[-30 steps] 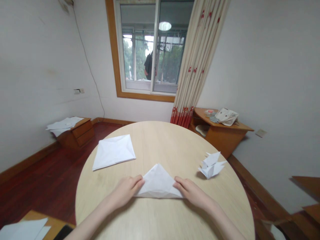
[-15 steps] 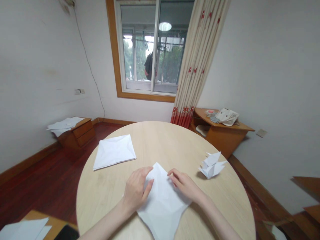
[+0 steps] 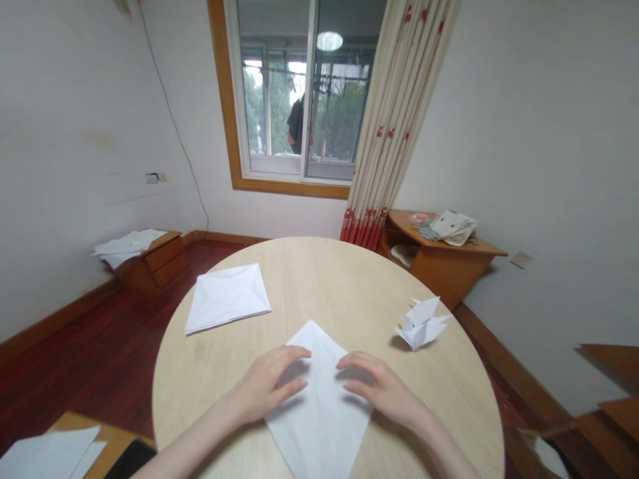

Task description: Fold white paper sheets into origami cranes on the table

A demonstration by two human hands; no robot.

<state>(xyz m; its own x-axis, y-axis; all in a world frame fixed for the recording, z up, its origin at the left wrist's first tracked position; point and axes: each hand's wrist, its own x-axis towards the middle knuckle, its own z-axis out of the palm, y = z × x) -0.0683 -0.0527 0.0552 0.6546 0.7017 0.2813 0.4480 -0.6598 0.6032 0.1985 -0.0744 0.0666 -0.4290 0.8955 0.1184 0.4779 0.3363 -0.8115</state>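
A sheet of white paper [image 3: 319, 412] lies in a diamond shape on the round wooden table [image 3: 324, 279], one corner pointing away from me and the near end cut off by the picture's edge. Over its left side hovers my left hand [image 3: 274, 379], thumb and fingers apart with nothing between them. My right hand [image 3: 379, 382] mirrors it above the right side, also with fingers spread from the thumb. Whether any fingertip touches the paper I cannot tell. Faint creases run across the sheet.
Folded white paper [image 3: 229, 296] lies at the table's left. Folded paper figures [image 3: 422, 324] stand at the right. A small drawer cabinet [image 3: 160, 259] and a corner desk [image 3: 444, 259] stand beyond the table. More paper sheets [image 3: 50, 452] are at the lower left.
Both hands have moved a little toward me, away from the sheet's far corner, and their fingers have spread. The paper's outline now looks flatter and straighter. The view has tilted slightly.
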